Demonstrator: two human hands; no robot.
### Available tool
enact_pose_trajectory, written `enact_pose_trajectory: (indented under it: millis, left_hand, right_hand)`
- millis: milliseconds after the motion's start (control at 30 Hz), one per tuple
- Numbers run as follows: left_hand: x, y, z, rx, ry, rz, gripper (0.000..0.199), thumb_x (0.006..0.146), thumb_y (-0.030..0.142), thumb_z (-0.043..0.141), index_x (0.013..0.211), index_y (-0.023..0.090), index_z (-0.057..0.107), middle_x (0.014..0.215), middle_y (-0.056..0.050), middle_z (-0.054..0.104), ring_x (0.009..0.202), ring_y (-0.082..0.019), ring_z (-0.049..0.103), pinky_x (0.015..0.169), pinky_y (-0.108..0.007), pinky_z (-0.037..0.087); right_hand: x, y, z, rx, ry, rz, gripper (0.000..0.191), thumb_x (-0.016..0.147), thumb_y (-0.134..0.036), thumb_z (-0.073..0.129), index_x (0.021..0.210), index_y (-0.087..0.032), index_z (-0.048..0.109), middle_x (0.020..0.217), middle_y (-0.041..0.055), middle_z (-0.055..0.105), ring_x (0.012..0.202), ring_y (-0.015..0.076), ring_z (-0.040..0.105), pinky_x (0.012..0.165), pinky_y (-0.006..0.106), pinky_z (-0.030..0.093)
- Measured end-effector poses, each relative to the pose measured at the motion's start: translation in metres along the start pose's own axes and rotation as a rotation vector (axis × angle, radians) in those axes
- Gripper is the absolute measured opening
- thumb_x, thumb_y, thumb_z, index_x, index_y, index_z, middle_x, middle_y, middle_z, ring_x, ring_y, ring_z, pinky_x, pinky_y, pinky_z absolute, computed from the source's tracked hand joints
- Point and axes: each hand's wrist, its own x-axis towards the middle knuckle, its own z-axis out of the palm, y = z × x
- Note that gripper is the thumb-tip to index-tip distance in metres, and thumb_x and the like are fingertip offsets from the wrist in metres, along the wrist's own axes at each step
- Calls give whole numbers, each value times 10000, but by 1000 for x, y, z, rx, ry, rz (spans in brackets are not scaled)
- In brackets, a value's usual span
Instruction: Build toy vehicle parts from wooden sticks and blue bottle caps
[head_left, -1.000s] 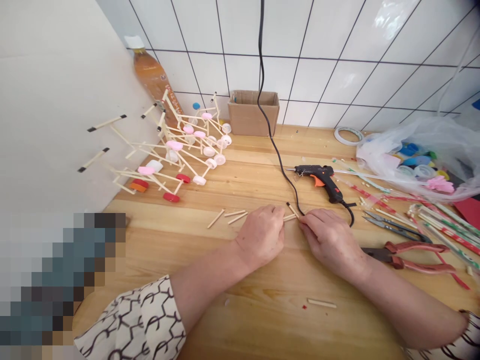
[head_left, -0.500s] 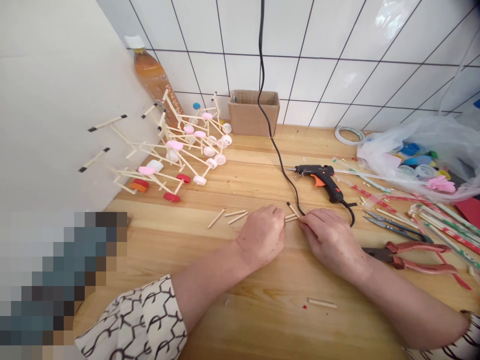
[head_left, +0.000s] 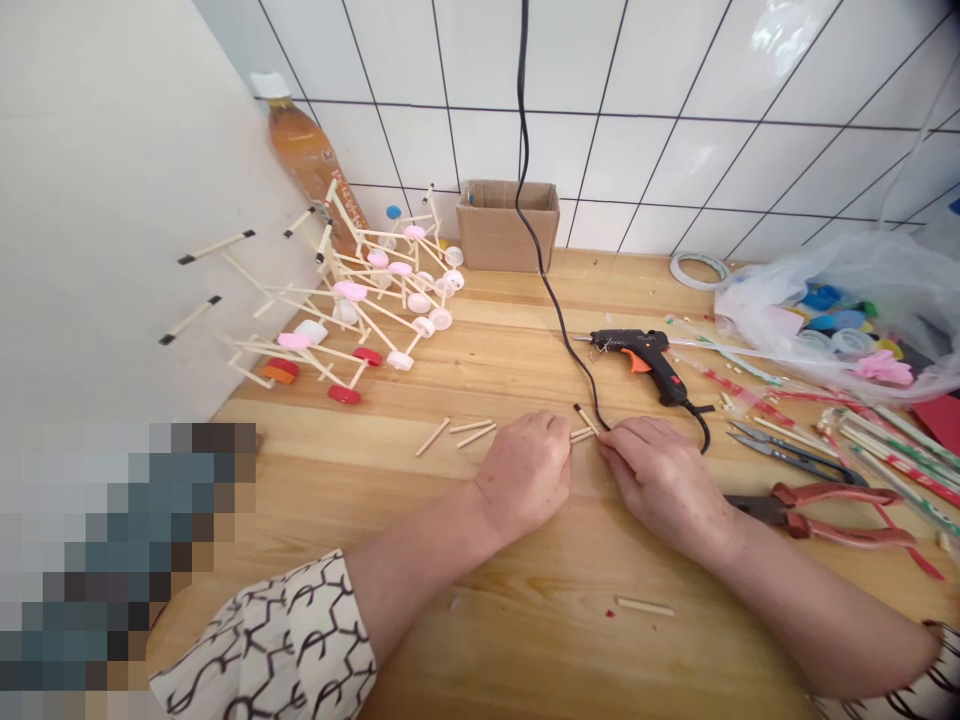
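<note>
My left hand [head_left: 526, 470] is closed over the near ends of thin wooden sticks [head_left: 581, 435] that show in the gap between my hands. Facing it, my right hand [head_left: 656, 470] pinches the other end of these sticks. A black-tipped stick [head_left: 585, 417] slants up and away from my right fingertips. The fingers' undersides are hidden, so the exact grip does not show. Left of my left hand lie several short loose sticks [head_left: 474, 435]. A black hot glue gun [head_left: 637, 355] with an orange trigger rests just beyond my right hand, its cable running behind that hand.
Stick models with bottle-cap wheels [head_left: 352, 300] crowd the back left beside a drink bottle [head_left: 304, 150]. A cardboard box [head_left: 508, 228] stands at the wall. On the right are pliers [head_left: 840, 515], snips [head_left: 795, 455], tape [head_left: 697, 270], paper-wrapped sticks and a plastic bag [head_left: 847, 310]. One stick [head_left: 645, 606] lies near the front.
</note>
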Motion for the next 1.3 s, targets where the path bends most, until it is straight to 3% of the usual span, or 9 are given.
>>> enact_pose_trajectory:
  millis: [633,1300]
  left_hand:
    - [-2,-11,-10,-117,-54,-154,63,754,147,538,756,166,598,777,-50,670,723,-190,619,670,-296,478]
    - [-2,-10,-6,-77,-60,-132,158,795,155,490,714,161,625,750,-64,669,719,-199,627,663,-297,479]
  right_hand:
    - [0,-1,-1,1,-1,11,238,861,-123,471,713,-111,656,666,90,621,658,201,570,629,312,426]
    - [0,-1,-1,-2,-6,12,226,857,-120,477,723,-109,658,676,94,633,676,204,583,642,310,427]
